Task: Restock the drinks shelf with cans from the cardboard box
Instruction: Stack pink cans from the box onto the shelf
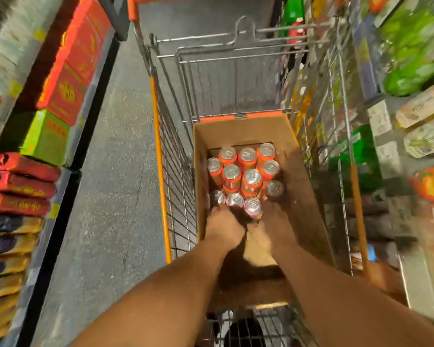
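The cardboard box [248, 128] is seated in the wire cart [176, 171] at frame centre, with upright cans [252, 177] inside. The left hand [223, 227] and right hand [273, 226] are lowered beside the nearest cans; whether anything is gripped cannot be determined.

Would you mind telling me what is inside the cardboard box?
The cardboard box holds upright cans, mostly orange, pink nearest. The left hand and right hand reach in, hiding the near end.
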